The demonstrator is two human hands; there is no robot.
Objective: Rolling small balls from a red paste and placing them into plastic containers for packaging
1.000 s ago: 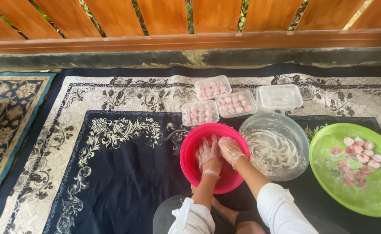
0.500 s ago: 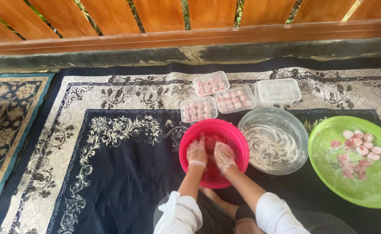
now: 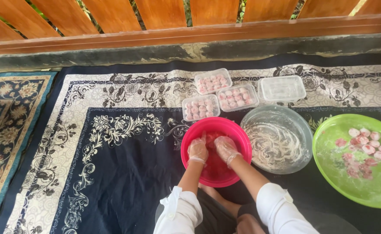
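Currently both hands sit inside the red bowl (image 3: 216, 149), which rests on the dark centre of the patterned rug (image 3: 112, 173), directly in front of the seated person. Left hand (image 3: 198, 149) and right hand (image 3: 225, 148) both wear thin clear gloves; fingers loosely curled and close together, tips pointing down toward the reddish contents at the bowl's bottom. Can't tell whether either hand grips anything; contents under the palms are hidden. Hands lie near each other, not touching. White sleeves are pushed up at the elbows.

Just beside the red bowl, on the person's right, touching or nearly touching its rim: a clear glass bowl (image 3: 281, 138), inside smeared w/ white floury residue. Further right, a large green basin (image 3: 359, 160), floor dusted white, holding approx. a dozen small pink-white balls (image 3: 368, 145) grouped toward its far side.

Beyond the red bowl, away from the person: three clear plastic boxes filled w/ rows of similar pink balls, one near box (image 3: 200, 107), one middle box (image 3: 237, 97), one far box (image 3: 213, 81). A fourth lidded box (image 3: 282, 89) sits to their right; contents unclear.

Rug's pale floral border surrounds the work area. A second blue-patterned rug (image 3: 4, 125) lies at the left edge. Wooden slat fence (image 3: 190, 17) above a concrete kerb closes the far side.
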